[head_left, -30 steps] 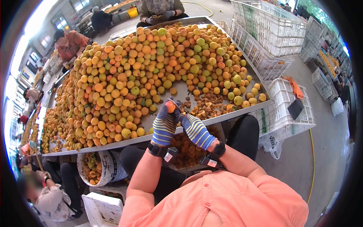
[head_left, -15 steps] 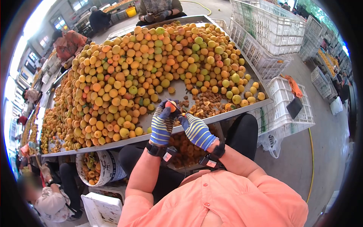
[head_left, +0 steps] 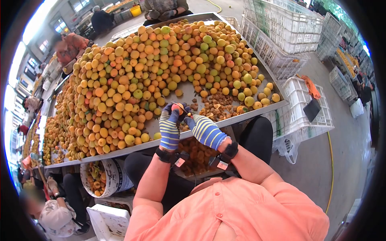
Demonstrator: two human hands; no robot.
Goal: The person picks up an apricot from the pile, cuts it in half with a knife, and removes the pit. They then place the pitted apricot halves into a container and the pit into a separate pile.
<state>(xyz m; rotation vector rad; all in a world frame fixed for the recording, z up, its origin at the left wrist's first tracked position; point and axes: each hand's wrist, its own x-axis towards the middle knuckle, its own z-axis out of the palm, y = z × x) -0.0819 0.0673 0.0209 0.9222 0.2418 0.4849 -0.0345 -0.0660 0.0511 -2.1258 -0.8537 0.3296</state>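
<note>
My left hand [head_left: 169, 127], in a blue-and-yellow striped glove with dark fingertips, is closed around a red-orange apricot [head_left: 176, 107]. My right hand [head_left: 207, 131], gloved alike, pinches a thin tool that looks like a small knife [head_left: 185, 110]; its tip meets the apricot, and the fingers cover most of it. Both hands are above the near edge of a metal table [head_left: 237, 117]. Beyond them rises a large heap of apricots [head_left: 128, 84]. Brown pits and scraps [head_left: 219, 107] lie just past my right hand. Below my wrists, a container holds opened apricots [head_left: 197, 150].
A white bucket [head_left: 120, 176] with fruit pieces stands under the table at left, near a white foam box [head_left: 106, 221]. Stacked white crates [head_left: 281, 32] and another crate [head_left: 309, 112] are at right. Other people sit across the table and at left.
Both hands have shifted slightly left and up with the apricot, which has turned in my left fingers. The right hand has come closer to it. The view has moved a little.
</note>
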